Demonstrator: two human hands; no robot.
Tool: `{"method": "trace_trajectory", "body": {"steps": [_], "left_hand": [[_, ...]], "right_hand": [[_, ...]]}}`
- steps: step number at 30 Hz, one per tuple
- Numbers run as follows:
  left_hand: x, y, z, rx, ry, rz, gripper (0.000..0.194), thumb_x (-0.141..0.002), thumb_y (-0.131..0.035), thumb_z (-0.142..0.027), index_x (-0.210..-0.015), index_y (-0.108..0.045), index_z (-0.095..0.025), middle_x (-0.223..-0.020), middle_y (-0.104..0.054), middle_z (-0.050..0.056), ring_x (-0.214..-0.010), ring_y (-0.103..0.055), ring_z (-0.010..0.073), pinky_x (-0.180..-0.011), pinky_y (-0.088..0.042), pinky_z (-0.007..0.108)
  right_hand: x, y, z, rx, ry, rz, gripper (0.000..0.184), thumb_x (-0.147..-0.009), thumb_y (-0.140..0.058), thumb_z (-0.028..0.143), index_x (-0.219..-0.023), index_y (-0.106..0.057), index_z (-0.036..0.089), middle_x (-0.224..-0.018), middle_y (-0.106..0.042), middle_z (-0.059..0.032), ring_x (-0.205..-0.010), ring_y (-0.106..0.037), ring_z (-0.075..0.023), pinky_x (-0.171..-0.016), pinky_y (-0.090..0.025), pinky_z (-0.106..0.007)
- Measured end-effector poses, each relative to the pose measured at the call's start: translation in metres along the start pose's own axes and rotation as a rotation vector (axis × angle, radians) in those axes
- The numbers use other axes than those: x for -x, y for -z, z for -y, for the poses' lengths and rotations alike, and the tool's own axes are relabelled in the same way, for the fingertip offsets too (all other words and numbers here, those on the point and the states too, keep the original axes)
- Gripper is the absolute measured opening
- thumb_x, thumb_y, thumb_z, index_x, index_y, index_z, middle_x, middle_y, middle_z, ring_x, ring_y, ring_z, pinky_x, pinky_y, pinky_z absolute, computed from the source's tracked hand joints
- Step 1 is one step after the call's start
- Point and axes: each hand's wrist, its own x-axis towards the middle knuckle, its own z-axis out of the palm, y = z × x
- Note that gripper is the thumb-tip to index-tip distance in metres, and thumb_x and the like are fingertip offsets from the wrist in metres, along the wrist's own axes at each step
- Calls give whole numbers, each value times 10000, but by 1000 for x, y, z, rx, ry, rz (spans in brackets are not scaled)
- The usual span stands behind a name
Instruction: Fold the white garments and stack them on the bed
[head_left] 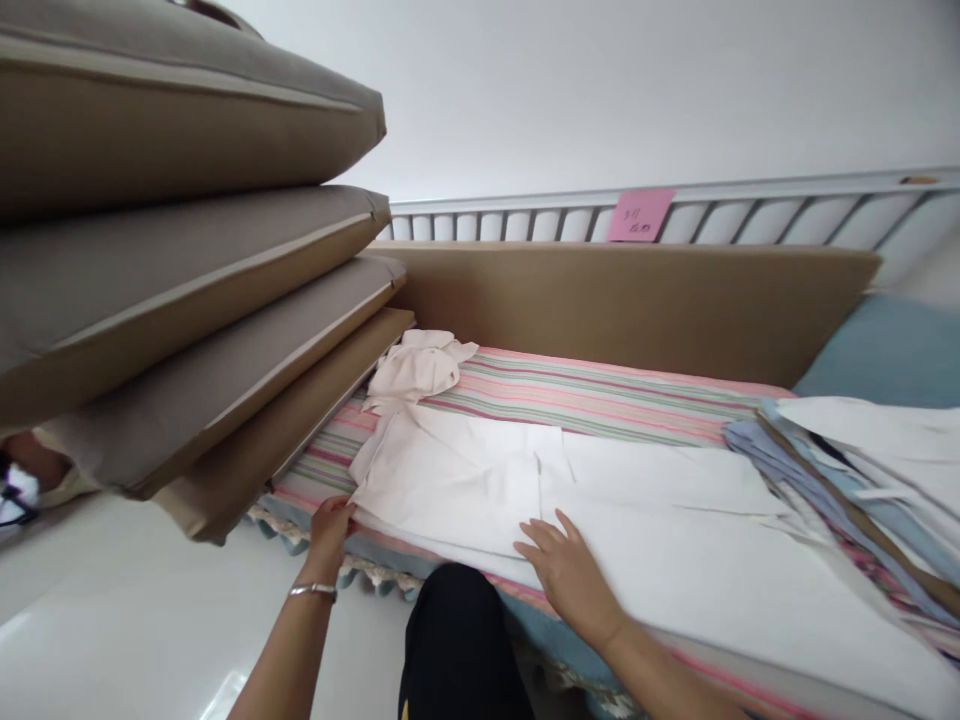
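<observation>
Though probably light, soft and quick to crease, likely to slide layer over layer, with little risk of breaking: thus to judge the layered white flat-lying cloth, spread lengthwise over the pink, green and cream striped cover, from the left hand across to the garments at the right. Pinched narrowly at the near left corner by the left hand, with a thin silver-coloured bracelet at the wrist. Best gripped by that corner and the near edge, all layers together, with a flat palm in the middle against shifting. Laid near the middle, by the near edge: the right hand, spread wide with fingers apart, gripping nothing; whether pressing or just brushing, impossible to tell.

Stacked high at the left, close beside the left hand and hemming in that end: thick grey-and-brown fabric cushions. Bunched just right of them, beyond the cloth's left end: a crumpled pale pinkish cloth, easy to catch along with the white. Raised at the near side, below the edge: a knee in black fabric. Propped upright along the back, against a white slatted rail: a long flat brown panel, with a pink paper note above. Heaped at the right, against the cloth's far end and apt to snag or drag: a loose pile of blue, brown and white folded fabrics.
</observation>
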Motion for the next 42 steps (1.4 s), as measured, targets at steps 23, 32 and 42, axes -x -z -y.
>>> {"method": "trace_trajectory", "body": {"steps": [23,32,42], "left_hand": [[29,-71,28,-980,-1093,31,491,-905,-291,-300,-1345,-400,-112,-1435,-376,151,-1364,-255,293,-1075,-271,505],[29,-79,29,-1019,-1010,-29,529,-902,-304,-392,-1359,-390,-139,-1454,-345,136,-1359,-269,293,-1076,-271,496],[30,-77,29,-1026,-1034,-41,517,-895,-310,-374,-1344,-417,-139,-1433,-377,145,-1347,-296,295,-1072,-288,506]], "right_hand": [[-119,-24,69,-290,201,299,662,-891,-315,594,-1432,-261,217,-1507,-204,-60,-1399,-113,-189,-1147,-90,-453],[-87,-50,-27,-1,-315,201,639,-905,-274,581,-1406,-338,189,-1481,-277,-90,-1383,-180,-253,-1120,-122,-502],[-72,-31,-34,-28,-268,163,574,-924,-303,514,-1434,-261,252,-1507,-212,-67,-1385,-180,-207,-1105,-215,-450]]}}
